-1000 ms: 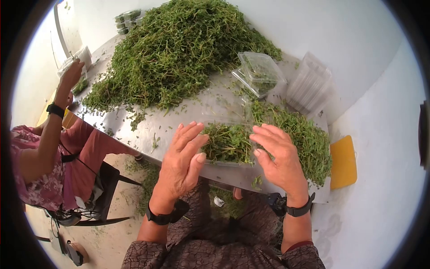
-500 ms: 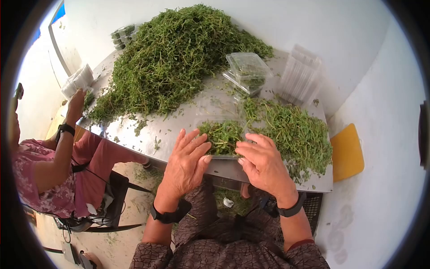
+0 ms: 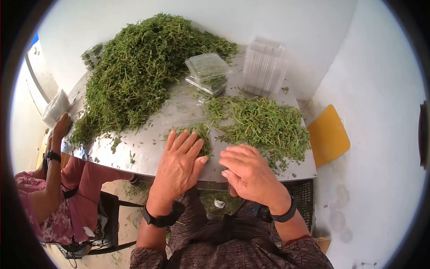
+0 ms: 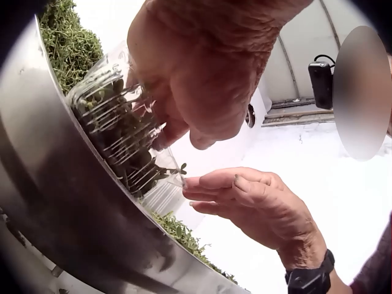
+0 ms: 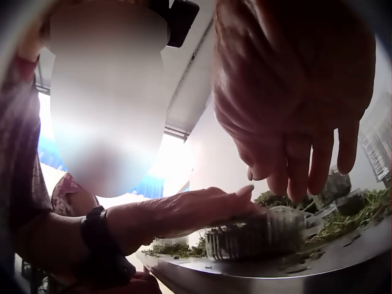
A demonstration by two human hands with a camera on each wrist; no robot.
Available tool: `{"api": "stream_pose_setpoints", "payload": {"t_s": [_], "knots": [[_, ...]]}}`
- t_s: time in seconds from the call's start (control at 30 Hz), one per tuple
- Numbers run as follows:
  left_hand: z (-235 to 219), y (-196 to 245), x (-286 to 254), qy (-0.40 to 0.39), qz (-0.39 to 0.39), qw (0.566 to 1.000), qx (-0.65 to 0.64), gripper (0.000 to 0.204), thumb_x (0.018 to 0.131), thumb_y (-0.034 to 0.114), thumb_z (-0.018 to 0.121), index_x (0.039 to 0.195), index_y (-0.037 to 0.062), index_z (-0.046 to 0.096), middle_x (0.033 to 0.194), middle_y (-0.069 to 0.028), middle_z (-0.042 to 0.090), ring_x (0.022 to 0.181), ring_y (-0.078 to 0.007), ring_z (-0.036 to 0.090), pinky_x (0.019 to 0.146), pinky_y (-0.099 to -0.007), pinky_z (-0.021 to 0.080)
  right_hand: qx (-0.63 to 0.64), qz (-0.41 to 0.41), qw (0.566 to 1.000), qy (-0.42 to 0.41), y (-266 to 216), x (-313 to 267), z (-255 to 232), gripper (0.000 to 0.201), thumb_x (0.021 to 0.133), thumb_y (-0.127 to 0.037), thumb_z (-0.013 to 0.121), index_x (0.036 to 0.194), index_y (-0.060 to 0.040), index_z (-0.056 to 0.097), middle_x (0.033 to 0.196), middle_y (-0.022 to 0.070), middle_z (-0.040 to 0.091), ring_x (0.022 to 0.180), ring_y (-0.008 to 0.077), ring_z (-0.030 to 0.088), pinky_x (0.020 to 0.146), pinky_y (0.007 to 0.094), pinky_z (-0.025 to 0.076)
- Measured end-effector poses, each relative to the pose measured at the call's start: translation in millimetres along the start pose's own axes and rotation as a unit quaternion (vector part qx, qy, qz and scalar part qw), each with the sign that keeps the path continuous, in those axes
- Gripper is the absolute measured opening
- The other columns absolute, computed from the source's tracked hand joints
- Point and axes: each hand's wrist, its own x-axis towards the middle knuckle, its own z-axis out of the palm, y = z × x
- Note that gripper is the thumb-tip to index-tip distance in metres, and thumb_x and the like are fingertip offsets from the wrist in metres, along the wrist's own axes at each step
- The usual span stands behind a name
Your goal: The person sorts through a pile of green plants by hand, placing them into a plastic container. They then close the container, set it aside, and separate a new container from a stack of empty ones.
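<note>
A clear plastic box (image 4: 116, 122) filled with green sprigs stands at the table's front edge, its lid (image 3: 181, 112) folded back behind it. My left hand (image 3: 178, 168) lies over the box with its fingers spread on the greens. Just right of the box, my right hand (image 3: 251, 175) is held with fingers extended and holds nothing; in the left wrist view its fingertips come close to the box's corner. The right wrist view shows the left hand (image 5: 184, 211) flat above the box.
A tall heap of greens (image 3: 134, 71) covers the table's back left, a smaller pile (image 3: 264, 125) its right side. Behind are filled boxes (image 3: 208, 74) and a stack of empty ones (image 3: 263, 67). Another person (image 3: 53, 193) sits at the left; a yellow board (image 3: 329, 136) leans at the right.
The head view has turned right. My left hand has moved in over the greens in the box, and my right hand has drawn away from the box's right side.
</note>
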Motion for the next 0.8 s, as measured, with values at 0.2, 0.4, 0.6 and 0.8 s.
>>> {"api": "stream_pose_setpoints", "payload": {"t_s": [0.2, 0.4, 0.6, 0.8], "knots": [[-2, 3, 2, -0.024, -0.016, 0.999, -0.012, 0.039, 0.095, 0.026, 0.053, 0.12, -0.0032, 0.06, 0.129, -0.0222, 0.057, 0.128, -0.0391, 0.048, 0.114, -0.0534, 0.027, -0.046, 0.054, 0.997, 0.027, 23, -17, -22, 0.021, 0.081, -0.007, 0.068, 0.1, 0.0024, 0.067, 0.109, 0.0157, 0.067, 0.109, 0.0318, 0.06, 0.099, 0.0436, 0.043], [-10, 3, -17, 0.083, -0.007, 0.996, -0.025, 0.038, 0.096, 0.024, 0.05, 0.122, -0.0024, 0.061, 0.138, -0.0209, 0.052, 0.135, -0.0376, 0.042, 0.116, -0.0529, 0.025, -0.146, 0.148, 0.975, 0.072, 45, -17, -55, 0.022, 0.08, -0.005, 0.067, 0.1, 0.0024, 0.066, 0.108, 0.0176, 0.067, 0.103, 0.0348, 0.061, 0.091, 0.0426, 0.046], [-13, 9, -47, 0.18, -0.011, 0.977, -0.113, 0.027, 0.092, 0.018, 0.055, 0.104, -0.0042, 0.066, 0.124, -0.0207, 0.061, 0.123, -0.0392, 0.055, 0.11, -0.0571, 0.033, -0.223, 0.133, 0.96, 0.108, 83, 0, -78, 0.019, 0.081, -0.005, 0.066, 0.098, 0.0021, 0.066, 0.098, 0.0193, 0.067, 0.092, 0.038, 0.063, 0.08, 0.0456, 0.051], [-10, 22, -67, 0.173, -0.044, 0.97, -0.163, 0.031, 0.098, 0.025, 0.05, 0.099, -0.0002, 0.068, 0.117, -0.0161, 0.066, 0.118, -0.035, 0.059, 0.111, -0.0573, 0.032, -0.279, 0.223, 0.934, 0.018, 121, 20, -68, 0.015, 0.078, -0.013, 0.071, 0.081, -0.0007, 0.063, 0.078, 0.0197, 0.064, 0.081, 0.0397, 0.063, 0.072, 0.0483, 0.049]]}}
